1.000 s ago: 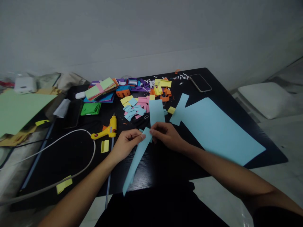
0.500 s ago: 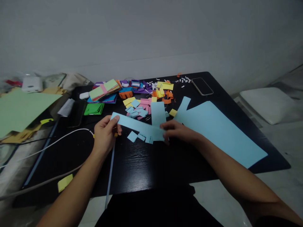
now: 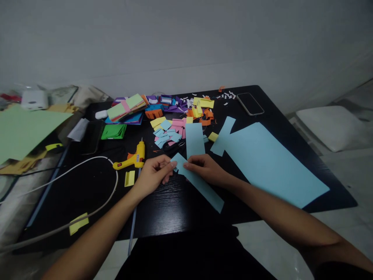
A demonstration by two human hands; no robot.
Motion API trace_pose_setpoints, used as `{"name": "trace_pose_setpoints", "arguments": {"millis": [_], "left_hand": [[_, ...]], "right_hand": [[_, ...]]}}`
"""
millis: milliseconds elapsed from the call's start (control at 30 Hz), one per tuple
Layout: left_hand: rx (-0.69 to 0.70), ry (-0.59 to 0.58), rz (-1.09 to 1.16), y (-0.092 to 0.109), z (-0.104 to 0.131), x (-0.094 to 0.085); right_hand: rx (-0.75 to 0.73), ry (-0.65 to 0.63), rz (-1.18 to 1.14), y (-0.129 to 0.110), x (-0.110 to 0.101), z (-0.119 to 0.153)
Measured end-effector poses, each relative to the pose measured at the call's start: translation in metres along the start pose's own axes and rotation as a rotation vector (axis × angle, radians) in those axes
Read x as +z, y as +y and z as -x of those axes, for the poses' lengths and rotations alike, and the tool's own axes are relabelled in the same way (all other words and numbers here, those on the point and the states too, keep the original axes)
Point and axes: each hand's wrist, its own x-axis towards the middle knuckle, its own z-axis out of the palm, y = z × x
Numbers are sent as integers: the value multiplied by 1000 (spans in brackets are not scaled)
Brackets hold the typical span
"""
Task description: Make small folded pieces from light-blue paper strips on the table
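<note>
A light-blue paper strip (image 3: 205,190) slants down to the right over the black table, held near its upper left end. My right hand (image 3: 206,169) pinches it there between thumb and fingers. My left hand (image 3: 155,173) has its thumb and fingertips closed on that same end, where a bit of blue paper shows under the thumb. Whether this is a fold or a separate small piece, I cannot tell. Behind the hands lies a wider blue strip (image 3: 195,140). A yellow glue gun (image 3: 135,157) sits left of my left hand, by a folded yellow paper piece (image 3: 129,178).
Large blue sheets (image 3: 271,163) cover the table's right side, with a phone (image 3: 250,104) behind. Small blue pieces (image 3: 167,137) and other coloured scraps lie at the back middle. A green paper stack (image 3: 113,131) is at left; a white cable (image 3: 116,182) loops across the left side.
The strip has turned from nearly level to steeply slanted, its free end now toward me. My left hand moved right and my right hand slid toward it. The glue gun has come into view.
</note>
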Motion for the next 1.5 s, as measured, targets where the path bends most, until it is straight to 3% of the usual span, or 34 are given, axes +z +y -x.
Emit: {"name": "trace_pose_setpoints", "arguments": {"millis": [333, 967, 1200, 1333, 1500], "left_hand": [[18, -69, -51, -1, 4, 3], [155, -100, -205, -6, 10, 4], [418, 83, -345, -5, 7, -3], [551, 92, -426, -1, 7, -3], [584, 89, -432, 0, 8, -3]], "right_hand": [[-72, 92, -52, -6, 5, 0], [-54, 84, -124, -9, 8, 6], [-5, 101, -143, -12, 6, 7], [6, 106, -144, -11, 7, 6], [-2, 95, -157, -11, 7, 6]]}}
